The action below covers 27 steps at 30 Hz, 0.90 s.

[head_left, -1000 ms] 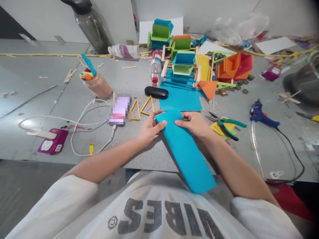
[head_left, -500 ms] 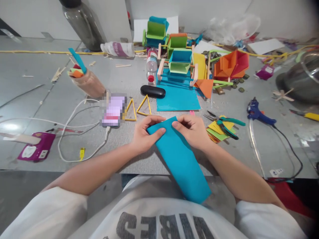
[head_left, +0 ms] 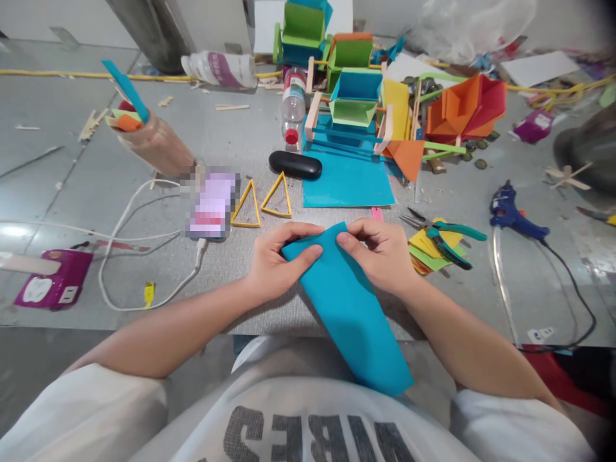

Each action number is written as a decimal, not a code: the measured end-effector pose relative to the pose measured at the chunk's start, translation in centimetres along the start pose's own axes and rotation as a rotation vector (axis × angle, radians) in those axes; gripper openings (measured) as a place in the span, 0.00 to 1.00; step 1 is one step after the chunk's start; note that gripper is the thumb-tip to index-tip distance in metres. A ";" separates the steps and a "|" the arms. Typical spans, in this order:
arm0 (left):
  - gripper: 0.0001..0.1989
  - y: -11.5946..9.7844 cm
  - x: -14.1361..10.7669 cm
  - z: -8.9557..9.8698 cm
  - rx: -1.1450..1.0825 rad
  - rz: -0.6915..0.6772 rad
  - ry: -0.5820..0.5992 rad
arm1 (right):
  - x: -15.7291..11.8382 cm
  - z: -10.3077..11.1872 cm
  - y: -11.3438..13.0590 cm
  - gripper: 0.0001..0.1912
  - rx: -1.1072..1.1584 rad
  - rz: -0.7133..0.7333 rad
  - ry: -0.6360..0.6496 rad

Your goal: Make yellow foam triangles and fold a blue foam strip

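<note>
A long strip of blue paper slants from the table edge down over my lap. My left hand pinches its upper left edge, thumb on top and fingers underneath. At the top right corner my right hand grips the same sheet, its thumb pressed on the face. Beyond my hands lie two yellow triangle frames. Close to my right hand, green-handled pliers rest on a stack of coloured paper pieces. The fingers behind the strip are partly hidden.
Left of me are a phone with a white cable, a purple box and a cup of paper strips. Ahead stand a black case, a bottle and paper-and-stick models. A blue glue gun lies right.
My view has shifted slightly, so the table things appear lower-framed and more spread out. Both hands keep their hold on the blue paper with barely any movement.
</note>
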<state>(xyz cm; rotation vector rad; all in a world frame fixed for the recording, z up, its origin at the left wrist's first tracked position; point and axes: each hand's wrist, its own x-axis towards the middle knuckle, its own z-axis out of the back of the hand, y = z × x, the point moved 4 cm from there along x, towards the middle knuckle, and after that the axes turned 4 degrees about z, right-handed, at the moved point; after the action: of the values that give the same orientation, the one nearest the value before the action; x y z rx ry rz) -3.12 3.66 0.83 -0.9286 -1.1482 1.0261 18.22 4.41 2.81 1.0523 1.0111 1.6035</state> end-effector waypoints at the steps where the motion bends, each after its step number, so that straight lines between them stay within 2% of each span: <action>1: 0.11 0.0 0.0 0.0 0.002 -0.005 -0.002 | 0.0 0.0 0.0 0.20 -0.001 0.003 -0.013; 12: 0.09 0.0 0.0 0.1 0.000 -0.002 -0.006 | -0.2 0.3 -0.5 0.16 -0.012 0.009 -0.067; 27: 0.10 0.0 0.1 0.0 0.035 -0.013 0.003 | 0.3 0.2 -0.7 0.26 -0.032 0.064 -0.030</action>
<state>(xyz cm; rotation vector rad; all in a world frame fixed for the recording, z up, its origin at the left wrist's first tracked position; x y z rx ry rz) -3.12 3.73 0.86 -0.8940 -1.1290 1.0303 18.56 4.90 2.28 1.0932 0.9371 1.6450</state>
